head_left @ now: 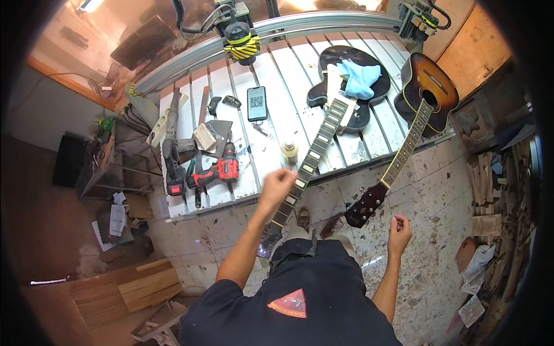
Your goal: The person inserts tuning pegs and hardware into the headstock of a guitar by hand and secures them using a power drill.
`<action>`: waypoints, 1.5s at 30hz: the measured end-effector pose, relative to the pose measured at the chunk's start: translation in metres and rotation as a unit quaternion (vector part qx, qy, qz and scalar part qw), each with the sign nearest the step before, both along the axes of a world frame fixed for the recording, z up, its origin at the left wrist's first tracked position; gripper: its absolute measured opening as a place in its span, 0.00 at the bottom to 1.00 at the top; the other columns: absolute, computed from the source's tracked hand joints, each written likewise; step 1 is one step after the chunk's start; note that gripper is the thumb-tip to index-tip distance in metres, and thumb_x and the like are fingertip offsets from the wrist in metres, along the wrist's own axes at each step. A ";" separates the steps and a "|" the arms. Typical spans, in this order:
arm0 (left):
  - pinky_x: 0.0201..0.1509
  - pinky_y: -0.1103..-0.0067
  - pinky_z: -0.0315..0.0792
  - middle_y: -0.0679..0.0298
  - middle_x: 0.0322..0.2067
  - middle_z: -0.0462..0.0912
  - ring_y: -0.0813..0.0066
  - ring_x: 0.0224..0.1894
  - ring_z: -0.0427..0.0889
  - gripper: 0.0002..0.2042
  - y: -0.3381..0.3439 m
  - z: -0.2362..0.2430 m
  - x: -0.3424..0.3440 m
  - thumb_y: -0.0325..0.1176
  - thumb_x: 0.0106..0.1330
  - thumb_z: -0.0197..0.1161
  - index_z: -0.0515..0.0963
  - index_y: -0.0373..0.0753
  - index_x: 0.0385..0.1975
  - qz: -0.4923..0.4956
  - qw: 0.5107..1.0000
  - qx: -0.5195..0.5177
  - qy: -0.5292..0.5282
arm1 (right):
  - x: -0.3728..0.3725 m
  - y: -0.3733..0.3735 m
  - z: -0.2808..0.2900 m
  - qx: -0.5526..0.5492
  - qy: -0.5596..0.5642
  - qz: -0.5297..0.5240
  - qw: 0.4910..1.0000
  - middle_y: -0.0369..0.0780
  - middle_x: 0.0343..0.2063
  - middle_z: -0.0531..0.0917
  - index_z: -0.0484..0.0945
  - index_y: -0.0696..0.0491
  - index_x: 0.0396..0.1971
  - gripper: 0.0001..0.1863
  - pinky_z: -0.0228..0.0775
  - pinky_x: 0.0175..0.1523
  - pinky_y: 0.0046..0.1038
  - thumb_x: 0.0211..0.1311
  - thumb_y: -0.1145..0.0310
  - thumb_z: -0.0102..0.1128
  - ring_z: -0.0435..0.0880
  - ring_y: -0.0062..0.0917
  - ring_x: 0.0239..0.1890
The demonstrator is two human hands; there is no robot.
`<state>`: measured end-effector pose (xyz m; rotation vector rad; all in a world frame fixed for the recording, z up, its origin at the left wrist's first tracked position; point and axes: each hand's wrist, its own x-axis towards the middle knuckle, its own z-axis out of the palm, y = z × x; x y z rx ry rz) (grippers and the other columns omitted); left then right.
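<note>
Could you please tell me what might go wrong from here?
The small bottle sits close to the left hand, so it could get knocked over. The sunburst guitar has its headstock jutting past the edge of the table; the right hand or a leg might bump it.

Just the one view here: left fisheye of a head-worn pair, looking steeply down and forward over the wearer's own dark T-shirt (242, 314), which sits closest to the lens. Both the left hand (280, 185) and right hand (399, 233) land mid-frame. Slatted workbench (300, 75) is a bit farther out, tiled floor (430, 274) well below, and the gantry rail (334, 22) bows across the top.
</note>
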<state>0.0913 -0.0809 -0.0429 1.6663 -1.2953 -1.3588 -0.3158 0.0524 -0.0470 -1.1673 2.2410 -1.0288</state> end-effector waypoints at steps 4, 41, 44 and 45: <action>0.43 0.66 0.77 0.54 0.34 0.86 0.56 0.38 0.86 0.11 -0.044 -0.028 0.052 0.36 0.64 0.66 0.85 0.38 0.42 0.103 0.945 -0.150 -0.273 | -0.003 0.018 -0.012 0.012 -0.036 -0.001 0.999 0.35 0.25 0.82 0.83 0.59 0.40 0.09 0.71 0.34 0.24 0.67 0.69 0.64 0.77 0.18 0.26; 0.49 0.63 0.76 0.52 0.35 0.80 0.53 0.42 0.82 0.08 -0.106 -0.040 0.100 0.31 0.61 0.67 0.89 0.42 0.38 -0.081 0.865 -0.247 -0.428 | 0.000 0.040 0.004 -0.007 -0.116 -0.038 0.993 0.34 0.28 0.83 0.82 0.60 0.38 0.08 0.73 0.32 0.21 0.68 0.70 0.64 0.79 0.16 0.26; 0.50 0.62 0.76 0.50 0.35 0.80 0.50 0.42 0.82 0.07 -0.105 -0.039 0.088 0.29 0.61 0.65 0.88 0.39 0.36 -0.092 0.858 -0.256 -0.436 | -0.004 0.044 0.003 -0.014 -0.116 -0.045 0.992 0.34 0.28 0.83 0.82 0.60 0.38 0.08 0.73 0.32 0.21 0.68 0.70 0.65 0.79 0.16 0.26; 0.50 0.61 0.76 0.48 0.35 0.79 0.49 0.42 0.82 0.08 -0.106 -0.037 0.082 0.28 0.61 0.63 0.88 0.38 0.35 -0.097 0.859 -0.262 -0.430 | -0.006 0.046 0.003 -0.017 -0.113 -0.051 0.992 0.34 0.27 0.83 0.83 0.60 0.38 0.08 0.73 0.32 0.21 0.68 0.70 0.65 0.79 0.16 0.26</action>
